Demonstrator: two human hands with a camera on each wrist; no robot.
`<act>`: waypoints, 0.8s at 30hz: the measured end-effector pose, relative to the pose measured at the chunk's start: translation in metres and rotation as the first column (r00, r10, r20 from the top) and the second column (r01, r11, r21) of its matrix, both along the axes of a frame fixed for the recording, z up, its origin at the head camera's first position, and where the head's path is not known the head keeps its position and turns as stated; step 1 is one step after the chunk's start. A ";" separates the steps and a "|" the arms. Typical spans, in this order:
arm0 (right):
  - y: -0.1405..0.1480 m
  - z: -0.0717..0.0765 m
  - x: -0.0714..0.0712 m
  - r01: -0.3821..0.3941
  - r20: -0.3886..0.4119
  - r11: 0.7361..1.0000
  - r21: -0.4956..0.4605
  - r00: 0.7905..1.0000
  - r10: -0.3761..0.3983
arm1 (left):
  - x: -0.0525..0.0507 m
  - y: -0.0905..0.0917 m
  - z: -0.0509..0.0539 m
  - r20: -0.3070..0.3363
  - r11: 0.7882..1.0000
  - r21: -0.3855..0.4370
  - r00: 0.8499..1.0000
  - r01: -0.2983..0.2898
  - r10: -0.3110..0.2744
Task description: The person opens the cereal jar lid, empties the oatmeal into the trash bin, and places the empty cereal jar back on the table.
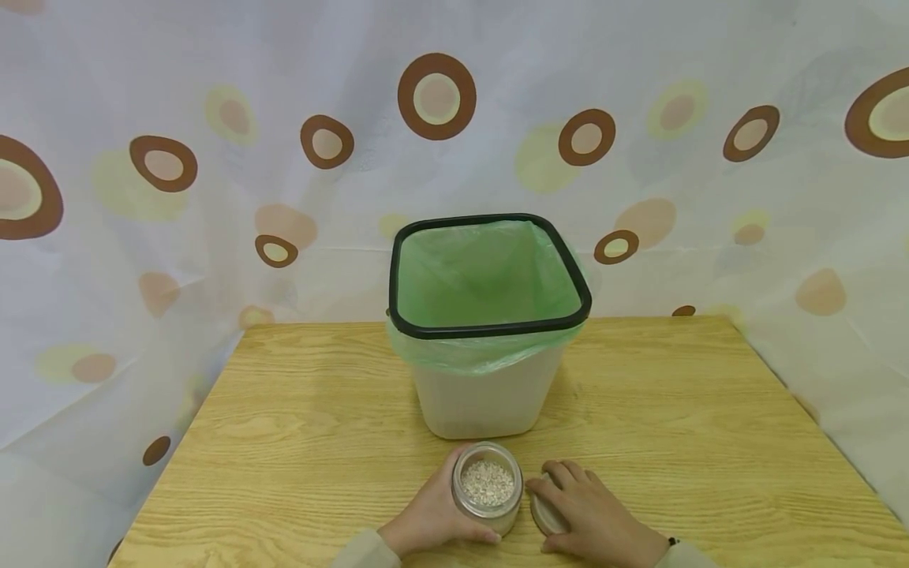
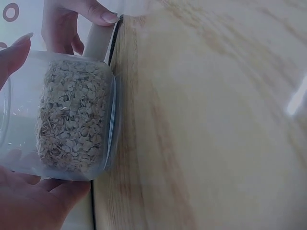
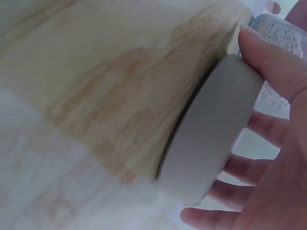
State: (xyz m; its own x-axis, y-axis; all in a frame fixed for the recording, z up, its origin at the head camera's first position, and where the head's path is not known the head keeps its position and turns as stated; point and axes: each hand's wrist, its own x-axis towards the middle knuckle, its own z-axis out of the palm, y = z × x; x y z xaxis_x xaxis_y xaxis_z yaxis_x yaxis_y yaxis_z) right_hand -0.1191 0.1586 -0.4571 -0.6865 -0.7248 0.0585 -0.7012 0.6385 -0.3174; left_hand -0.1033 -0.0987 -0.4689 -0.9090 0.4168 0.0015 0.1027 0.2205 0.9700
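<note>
A clear jar (image 1: 497, 517) of rolled oats (image 2: 74, 115) stands uncapped on the table, below the front of the bin. My left hand (image 1: 432, 513) grips it from the left, thumb on the near side and fingers round the far side. Just right of the jar, the pale round lid (image 3: 211, 129) is at the tabletop, dark edge downward. My right hand (image 1: 596, 517) holds this lid from above, thumb and fingers spread around its rim. In the head view, part of the lid is hidden under that hand.
Behind the jar stands a white bin (image 1: 483, 402) with a black rim and a green liner bag (image 1: 490, 276). The wood-grain table (image 1: 305, 442) extends to both sides. A patterned curtain (image 1: 355, 63) encloses its back and sides.
</note>
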 end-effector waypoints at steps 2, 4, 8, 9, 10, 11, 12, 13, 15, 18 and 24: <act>0.000 0.000 0.000 0.001 0.002 1.000 0.008 1.000 -0.001 | 0.001 0.001 0.000 -0.008 1.000 0.000 1.000 -0.010 0.010; 0.000 -0.001 0.000 0.002 0.016 1.000 0.016 1.000 -0.002 | 0.002 0.002 -0.001 -0.015 1.000 -0.003 1.000 -0.027 0.027; 0.001 -0.001 0.000 -0.002 0.046 1.000 0.030 0.999 0.000 | 0.004 0.004 -0.002 -0.011 0.998 0.000 0.998 -0.070 0.070; 0.001 -0.001 0.000 -0.003 0.053 0.999 0.032 0.999 0.002 | 0.005 0.004 -0.002 -0.010 0.997 -0.001 0.997 -0.081 0.081; 0.001 -0.001 0.000 -0.005 0.057 0.999 0.035 0.998 0.003 | 0.005 0.005 -0.002 -0.007 0.996 0.001 0.996 -0.089 0.089; 0.002 0.000 -0.001 -0.008 0.061 0.999 0.035 0.998 0.006 | 0.006 0.005 -0.002 -0.004 0.995 0.001 0.995 -0.097 0.097; 0.002 0.000 -0.001 -0.008 0.062 0.999 0.034 0.998 0.006 | 0.006 0.005 -0.002 -0.003 0.994 0.000 0.994 -0.105 0.105; 0.002 0.001 -0.001 -0.006 0.058 0.999 0.037 0.998 0.004 | 0.007 0.005 -0.002 0.001 0.994 0.002 0.994 -0.111 0.111; 0.003 0.002 -0.001 0.007 0.048 0.999 0.032 0.999 -0.008 | 0.008 0.006 -0.001 0.005 0.993 0.005 0.993 -0.116 0.116; 0.003 0.006 -0.002 0.035 0.000 0.999 0.022 0.999 -0.035 | 0.009 0.006 -0.001 0.007 0.992 0.006 0.992 -0.125 0.125; 0.002 0.017 -0.003 0.115 -0.142 0.992 -0.043 0.982 -0.120 | 0.012 0.008 0.001 -0.009 0.987 -0.010 0.987 -0.160 0.160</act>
State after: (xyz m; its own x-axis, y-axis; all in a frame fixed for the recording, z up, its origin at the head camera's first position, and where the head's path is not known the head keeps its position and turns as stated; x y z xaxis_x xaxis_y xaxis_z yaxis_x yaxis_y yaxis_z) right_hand -0.1216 0.1607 -0.4397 -0.7494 -0.6352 0.1868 -0.6618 0.7097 -0.2417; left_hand -0.0912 -0.0909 -0.4677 -0.9639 0.2663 0.0053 0.0730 0.2452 0.9667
